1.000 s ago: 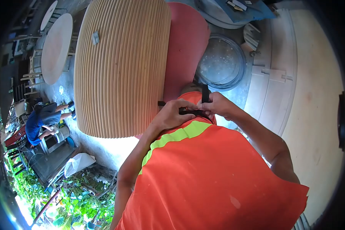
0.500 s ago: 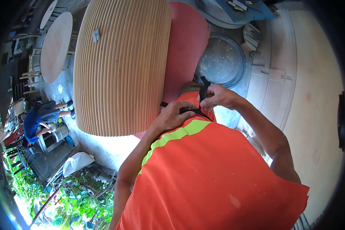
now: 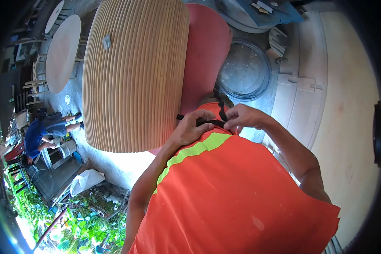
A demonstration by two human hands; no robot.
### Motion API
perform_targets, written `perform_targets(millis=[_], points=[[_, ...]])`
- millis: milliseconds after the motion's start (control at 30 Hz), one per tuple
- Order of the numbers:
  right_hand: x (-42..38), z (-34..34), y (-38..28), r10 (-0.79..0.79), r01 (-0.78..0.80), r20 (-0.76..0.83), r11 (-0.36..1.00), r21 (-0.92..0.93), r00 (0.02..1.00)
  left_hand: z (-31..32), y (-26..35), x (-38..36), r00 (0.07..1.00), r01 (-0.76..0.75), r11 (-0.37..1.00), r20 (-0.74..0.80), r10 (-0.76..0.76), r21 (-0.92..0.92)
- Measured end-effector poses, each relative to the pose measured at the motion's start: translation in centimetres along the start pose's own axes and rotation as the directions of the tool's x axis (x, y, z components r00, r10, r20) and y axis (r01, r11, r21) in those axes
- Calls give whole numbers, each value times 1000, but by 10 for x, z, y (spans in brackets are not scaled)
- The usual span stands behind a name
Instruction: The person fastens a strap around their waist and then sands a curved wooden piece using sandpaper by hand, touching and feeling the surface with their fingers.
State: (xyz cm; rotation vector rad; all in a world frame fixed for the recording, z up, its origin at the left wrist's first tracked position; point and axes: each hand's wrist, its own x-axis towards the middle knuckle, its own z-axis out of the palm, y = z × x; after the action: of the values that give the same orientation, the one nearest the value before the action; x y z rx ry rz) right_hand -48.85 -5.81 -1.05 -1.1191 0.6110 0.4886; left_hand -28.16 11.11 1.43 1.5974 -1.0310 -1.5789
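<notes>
A black strap (image 3: 216,123) lies across the waist of the orange vest (image 3: 241,182), which has a yellow-green stripe. My left hand (image 3: 192,127) is closed on the strap, thumb and fingers bent around it. On the other side, my right hand (image 3: 245,117) pinches the strap low, close against the vest. A loose end of the strap stands up between the hands, beside the right fingertips. The fingertips of my right hand are partly hidden.
A curved slatted wooden panel (image 3: 133,76) stands ahead beside a red board (image 3: 205,46). Coiled wire (image 3: 269,70) lies on the floor. Pale wooden boards (image 3: 347,114) are at the right. A person in blue (image 3: 34,133) bends near a bucket (image 3: 67,148) at the left.
My right hand has moved down and slightly toward the strap at the waist, and the loose strap end has shifted lower. My left hand stays nearly where it was.
</notes>
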Motion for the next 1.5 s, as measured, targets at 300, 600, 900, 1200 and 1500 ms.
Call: perform_targets(millis=[300,600,900,1200,1500], points=[[-16,14,18,218,-219,-44,976,-14,975,5,-1,21,987,-10,1000,163,6,19],[-18,17,42,70,-51,-31,910,412,997,24,31,42,982,85,944,135,-134,318],[-19,31,39,15,26,-95,907,421,995,6,11,32,969,242,969,-40,-244,-55],[-17,43,31,111,12,-213,862,506,971,-3,43,33,817,-517,663,79,572,541],[-39,39,7,116,2,-137,756,654,984,-20,48,40,872,-266,877,487,42,401]])
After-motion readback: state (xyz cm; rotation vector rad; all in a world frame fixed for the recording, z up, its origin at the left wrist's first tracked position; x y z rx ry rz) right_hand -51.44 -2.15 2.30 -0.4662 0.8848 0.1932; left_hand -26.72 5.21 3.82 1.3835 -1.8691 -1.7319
